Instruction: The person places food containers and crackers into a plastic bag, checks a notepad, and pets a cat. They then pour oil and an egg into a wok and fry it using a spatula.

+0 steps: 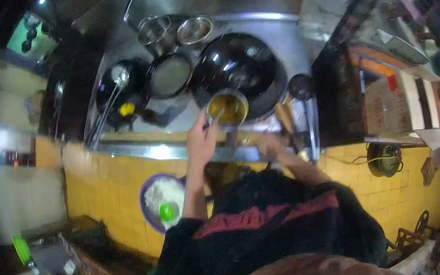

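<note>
My left hand (202, 137) grips the left edge of a small round metal bowl (234, 98) with yellow-brown liquid in it. What looks like a thin utensil dips into the liquid beside my fingers. The bowl is in front of a large black wok (236, 64) and overlaps its near edge. My right hand (270, 145) is low at the counter's front edge, to the right of the bowl. Motion blurs its fingers, and whether it holds anything cannot be made out.
A dark pan (170, 76) and metal pots (195, 30) stand left of and behind the wok. A long ladle (111, 104) lies at the left. Utensils (285, 118) lie at the right, near a cardboard box (391, 102). Below left is a purple basin (145, 204) with white contents.
</note>
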A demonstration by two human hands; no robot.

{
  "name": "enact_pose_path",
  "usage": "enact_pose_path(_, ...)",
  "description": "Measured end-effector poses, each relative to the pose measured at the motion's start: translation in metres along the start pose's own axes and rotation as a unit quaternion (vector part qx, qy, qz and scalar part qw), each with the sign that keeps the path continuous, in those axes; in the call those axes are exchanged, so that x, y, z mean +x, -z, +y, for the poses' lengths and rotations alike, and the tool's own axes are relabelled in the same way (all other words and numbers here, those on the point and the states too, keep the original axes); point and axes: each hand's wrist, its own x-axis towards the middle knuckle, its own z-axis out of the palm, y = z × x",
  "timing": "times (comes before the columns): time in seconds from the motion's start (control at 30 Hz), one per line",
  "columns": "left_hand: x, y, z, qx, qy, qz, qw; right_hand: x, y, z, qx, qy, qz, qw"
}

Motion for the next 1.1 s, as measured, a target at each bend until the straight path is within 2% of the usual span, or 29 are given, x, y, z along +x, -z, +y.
enact_pose_path(0.03,0.001,0.002,-0.007,-0.032,-0.021,0.019,0.999,0.011,-0.012,0.002,0.098,0.025,-0.024,0.995)
enact_pose_path(0.07,0.003,0.006,-0.018,-0.021,-0.078,0.040,0.996,0.047,-0.114,0.037,-0.308,0.186,0.181,0.915)
enact_pose_path(0.1,0.002,0.014,-0.017,-0.040,-0.071,0.034,0.996,0.040,-0.084,0.018,-0.077,0.069,0.028,0.994)
enact_pose_path(0.13,0.001,0.017,-0.026,-0.035,-0.061,0.035,0.997,0.056,-0.090,0.028,-0.051,0.092,-0.072,0.992)
enact_pose_path(0.17,0.004,0.019,-0.036,-0.035,-0.086,0.050,0.994,0.016,-0.030,-0.008,-0.068,-0.022,0.012,0.997)
enact_pose_path(0.2,0.003,0.024,-0.037,-0.037,-0.113,0.062,0.991,0.029,-0.061,0.001,-0.034,-0.064,0.080,0.994)
enact_pose_path(0.27,0.000,0.034,-0.038,-0.039,-0.085,0.029,0.995,0.040,-0.100,0.019,0.034,0.005,0.144,0.989)
enact_pose_path(0.33,-0.003,0.039,-0.042,-0.044,-0.070,0.015,0.996,0.049,-0.104,0.027,-0.120,0.060,0.074,0.988)
enact_pose_path(0.37,-0.004,0.041,-0.046,-0.045,-0.073,-0.001,0.996,0.046,-0.088,0.013,0.034,-0.083,0.028,0.996)
enact_pose_path(0.4,-0.005,0.042,-0.050,-0.052,-0.064,-0.008,0.997,0.045,-0.118,0.024,-0.216,0.047,0.245,0.944)
enact_pose_path(0.43,-0.004,0.041,-0.055,-0.059,-0.055,-0.015,0.997,0.051,-0.143,0.039,-0.194,0.021,0.133,0.972)
enact_pose_path(0.47,-0.004,0.040,-0.063,-0.062,-0.059,-0.035,0.996,0.026,-0.088,0.007,-0.172,-0.010,0.020,0.985)
enact_pose_path(0.5,-0.004,0.038,-0.074,-0.064,-0.046,-0.057,0.995,0.019,-0.099,0.012,-0.063,0.007,0.167,0.984)
enact_pose_path(0.53,-0.001,0.034,-0.078,-0.068,-0.038,-0.078,0.994,-0.008,-0.023,-0.027,0.052,-0.098,0.025,0.994)
enact_pose_path(0.57,-0.005,0.036,-0.069,-0.048,-0.012,-0.105,0.993,0.004,-0.054,-0.013,0.119,-0.138,0.157,0.971)
enact_pose_path(0.6,-0.007,0.031,-0.073,-0.047,-0.021,-0.135,0.989,-0.009,-0.029,-0.019,0.182,-0.125,0.212,0.952)
enact_pose_path(0.63,-0.008,0.025,-0.082,-0.081,-0.033,-0.140,0.986,-0.022,-0.013,-0.025,0.307,-0.163,0.246,0.905)
enact_pose_path(0.67,-0.009,0.017,-0.088,-0.115,-0.045,-0.142,0.982,-0.039,0.002,-0.033,0.352,-0.212,0.301,0.860)
enact_pose_path(0.7,-0.013,0.010,-0.090,-0.084,-0.010,-0.158,0.984,-0.067,0.030,-0.045,0.458,-0.195,0.308,0.811)
enact_pose_path(0.73,-0.016,0.002,-0.090,-0.082,-0.021,-0.183,0.979,-0.096,0.056,-0.060,0.555,-0.173,0.317,0.750)
enact_pose_path(0.8,-0.026,-0.018,-0.086,0.013,-0.020,-0.229,0.973,-0.136,0.076,-0.078,0.533,-0.171,0.410,0.720)
enact_pose_path(0.83,-0.031,-0.028,-0.075,-0.013,-0.028,-0.273,0.961,-0.153,0.077,-0.082,0.427,-0.169,0.437,0.773)
enact_pose_path(0.87,-0.038,-0.043,-0.073,-0.008,-0.042,-0.309,0.950,-0.174,0.091,-0.096,0.394,-0.119,0.484,0.772)
enact_pose_path(0.93,-0.054,-0.076,-0.066,-0.045,-0.126,-0.364,0.922,-0.193,0.075,-0.104,0.388,-0.173,0.394,0.815)
enact_pose_path(0.97,-0.064,-0.090,-0.059,-0.057,-0.130,-0.415,0.899,-0.204,0.068,-0.111,0.392,-0.213,0.414,0.794)
enact_pose_path(1.0,-0.076,-0.102,-0.053,-0.050,-0.149,-0.454,0.877,-0.213,0.062,-0.120,0.359,-0.289,0.391,0.796)
enact_pose_path(1.03,-0.085,-0.108,-0.050,-0.065,-0.133,-0.507,0.849,-0.221,0.058,-0.129,0.325,-0.365,0.361,0.794)
enact_pose_path(1.07,-0.097,-0.116,-0.045,-0.075,-0.114,-0.555,0.821,-0.232,0.044,-0.131,0.330,-0.399,0.373,0.770)
enact_pose_path(1.1,-0.107,-0.118,-0.027,0.020,-0.135,-0.595,0.792,-0.238,0.023,-0.133,0.330,-0.448,0.362,0.748)
